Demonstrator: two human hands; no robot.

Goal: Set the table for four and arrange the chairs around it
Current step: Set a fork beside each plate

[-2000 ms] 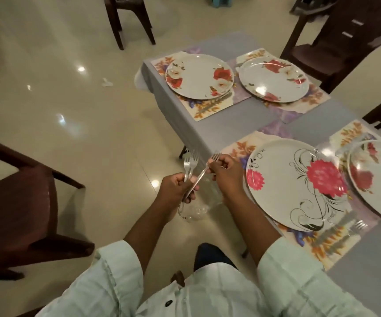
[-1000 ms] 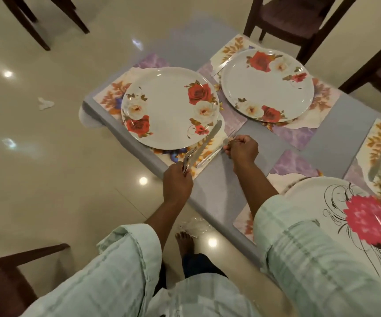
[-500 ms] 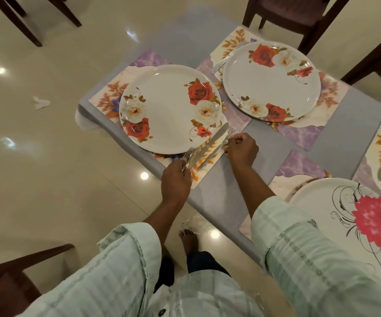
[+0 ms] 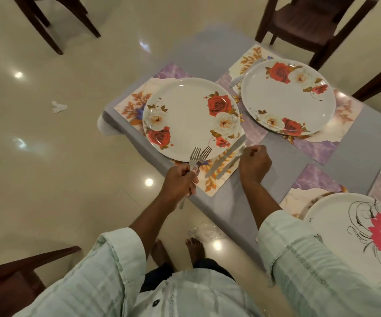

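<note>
Fingers of left hand (image 4: 180,179) curled round two forks (image 4: 197,157), tines over near rim of rose plate (image 4: 190,120). Right hand (image 4: 254,162) curled at tip of fork (image 4: 228,165) lying beside knife (image 4: 227,155) on placemat (image 4: 217,181); grip uncertain. Table (image 4: 281,156) grey.

I wear a loose pale mint-green shirt (image 4: 185,294) with faint woven stripes and checks. Its sleeves (image 4: 116,259) are rolled back, leaving my forearms bare, the cuffs folded into thick bands. One dark round button (image 4: 155,302) shows on the front. Below the hem come dark trousers (image 4: 204,268), and my feet (image 4: 194,247) are bare
</note>
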